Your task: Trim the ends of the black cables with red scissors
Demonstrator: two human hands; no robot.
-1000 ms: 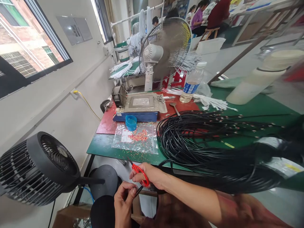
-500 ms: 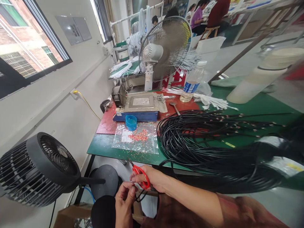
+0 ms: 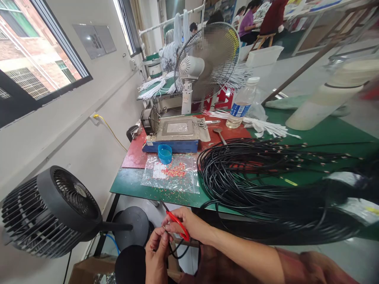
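Note:
My left hand [image 3: 157,248] pinches the end of a black cable [image 3: 178,257], whose loop hangs below the fingers. Red-handled scissors [image 3: 181,228] sit in my right hand [image 3: 189,225], their dark blades pointing up and away toward the table edge. The fingertips of both hands meet at the cable end; its fine wires are too small to make out. Beyond the hands, a clear plastic bag [image 3: 189,183] lies on the green table [image 3: 127,183] under red and yellow clippings [image 3: 174,170]. A large bundle of black cables [image 3: 225,185] is spread to the right.
A blue cup [image 3: 164,154] stands before a blue-sided heating device [image 3: 177,146]. Behind are a water bottle [image 3: 239,106] and a standing fan [image 3: 192,67]. A dark fan [image 3: 56,213] occupies the lower left. Other people sit at far tables.
Both hands stay together at the cable end. The scissors have turned slightly in my right hand, and more of the cable loop shows below. The whole view has shifted a little.

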